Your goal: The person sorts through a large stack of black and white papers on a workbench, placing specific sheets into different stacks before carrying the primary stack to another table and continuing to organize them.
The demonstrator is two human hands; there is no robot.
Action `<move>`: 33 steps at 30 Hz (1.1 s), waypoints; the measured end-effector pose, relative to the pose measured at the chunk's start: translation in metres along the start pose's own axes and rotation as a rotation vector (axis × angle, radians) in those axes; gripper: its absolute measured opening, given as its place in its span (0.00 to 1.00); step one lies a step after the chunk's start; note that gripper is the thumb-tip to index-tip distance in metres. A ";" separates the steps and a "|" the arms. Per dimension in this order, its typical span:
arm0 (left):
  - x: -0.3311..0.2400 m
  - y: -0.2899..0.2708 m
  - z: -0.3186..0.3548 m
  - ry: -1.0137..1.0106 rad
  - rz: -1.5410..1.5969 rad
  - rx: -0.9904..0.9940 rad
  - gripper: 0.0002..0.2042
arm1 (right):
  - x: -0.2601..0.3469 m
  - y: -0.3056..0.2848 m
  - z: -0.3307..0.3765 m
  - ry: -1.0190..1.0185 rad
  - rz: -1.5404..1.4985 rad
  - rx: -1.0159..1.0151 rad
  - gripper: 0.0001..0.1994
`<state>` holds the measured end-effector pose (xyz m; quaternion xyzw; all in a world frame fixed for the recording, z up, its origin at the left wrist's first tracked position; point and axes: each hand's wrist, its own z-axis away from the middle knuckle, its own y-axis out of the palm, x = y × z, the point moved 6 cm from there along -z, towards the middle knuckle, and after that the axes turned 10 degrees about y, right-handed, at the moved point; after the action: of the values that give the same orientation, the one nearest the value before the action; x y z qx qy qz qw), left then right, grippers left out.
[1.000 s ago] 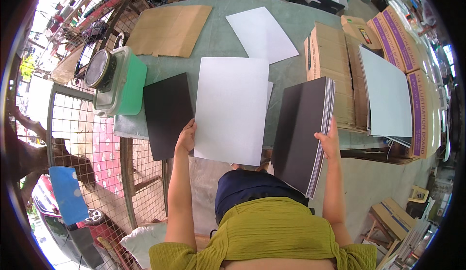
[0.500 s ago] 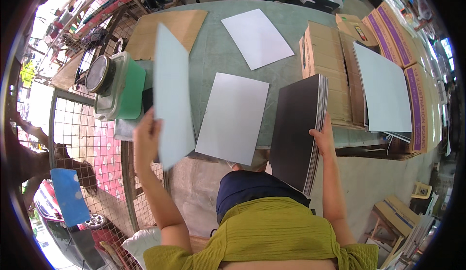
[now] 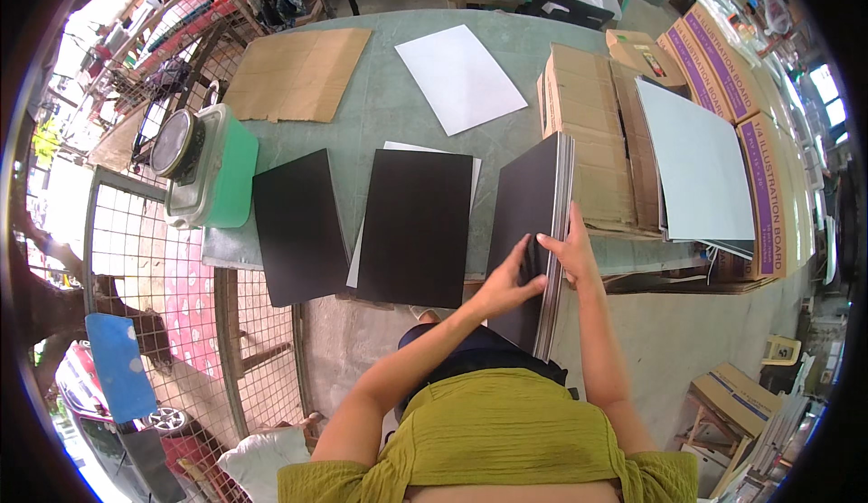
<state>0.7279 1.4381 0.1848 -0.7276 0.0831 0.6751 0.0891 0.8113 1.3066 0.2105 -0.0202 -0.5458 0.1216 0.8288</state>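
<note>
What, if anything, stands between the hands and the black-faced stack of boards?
Nothing visible. The right hand grips the right edge of the stack; the left hand, fingers spread, is right at its black face, whether touching is unclear.

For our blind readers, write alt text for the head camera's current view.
A person's right hand holds a thick stack of boards, its front face black, with the left hand against it. To its left on a green table, one black board overlaps a white board, beside a second black board; a white sheet and brown cardboard lie beyond.
</note>
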 end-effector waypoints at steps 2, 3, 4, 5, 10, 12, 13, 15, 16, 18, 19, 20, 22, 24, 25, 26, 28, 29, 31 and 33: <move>-0.005 0.002 0.007 0.100 -0.259 -0.054 0.51 | 0.023 0.020 0.007 -0.005 -0.070 0.141 0.46; 0.000 -0.001 0.010 0.040 -0.172 -0.053 0.52 | 0.032 0.028 0.010 -0.006 -0.104 0.206 0.46; -0.006 -0.006 0.009 -0.012 -0.081 -0.038 0.53 | 0.032 0.024 0.009 -0.089 -0.068 0.173 0.48; -0.009 -0.011 0.010 -0.067 0.010 -0.024 0.55 | 0.029 0.023 0.007 -0.088 -0.059 0.165 0.49; -0.009 -0.036 0.023 -0.125 0.229 -0.017 0.51 | 0.021 0.026 0.002 -0.059 -0.032 0.163 0.51; -0.005 -0.047 0.028 -0.136 0.305 -0.016 0.46 | 0.023 0.028 0.002 -0.069 -0.028 0.163 0.49; -0.001 -0.054 0.033 -0.174 0.360 -0.039 0.43 | 0.027 0.032 0.003 -0.064 -0.054 0.177 0.49; 0.009 -0.067 0.042 -0.253 0.470 -0.075 0.39 | 0.030 0.029 0.006 -0.055 -0.075 0.176 0.47; 0.014 -0.077 0.049 -0.314 0.464 -0.141 0.33 | 0.030 0.027 0.008 -0.051 -0.072 0.163 0.46; 0.018 -0.094 0.057 -0.331 0.463 -0.236 0.28 | 0.026 0.020 0.007 -0.032 -0.072 0.143 0.44; 0.017 -0.102 0.062 -0.389 0.498 -0.287 0.27 | 0.019 0.013 0.005 -0.016 -0.077 0.132 0.44; 0.031 -0.115 0.070 -0.394 0.562 -0.338 0.25 | 0.018 0.012 0.004 -0.003 -0.082 0.132 0.43; 0.047 -0.137 0.081 -0.428 0.593 -0.411 0.25 | 0.012 0.005 0.004 0.051 -0.112 0.129 0.42; 0.062 -0.157 0.090 -0.412 0.623 -0.473 0.24 | 0.017 0.003 0.009 0.064 -0.123 0.109 0.41; 0.077 -0.170 0.095 -0.430 0.565 -0.551 0.24 | 0.017 0.002 0.009 0.058 -0.118 0.097 0.40; 0.091 -0.182 0.100 -0.450 0.505 -0.631 0.24 | 0.015 -0.002 0.009 0.054 -0.114 0.088 0.40; 0.106 -0.200 0.100 -0.333 0.534 -0.519 0.22 | 0.005 -0.013 0.006 0.070 -0.115 0.064 0.39; 0.119 -0.211 0.104 -0.338 0.511 -0.507 0.21 | 0.003 -0.017 0.004 0.079 -0.117 0.084 0.39; 0.147 -0.230 0.115 -0.348 0.464 -0.495 0.19 | 0.000 -0.015 0.000 0.098 -0.119 0.134 0.39; 0.160 -0.252 0.129 -0.408 0.182 -0.589 0.21 | 0.008 -0.008 0.003 0.099 -0.121 0.131 0.40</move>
<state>0.6762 1.7138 0.0202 -0.5620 -0.0697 0.8065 -0.1697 0.8125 1.2998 0.2201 0.0611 -0.4953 0.1055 0.8601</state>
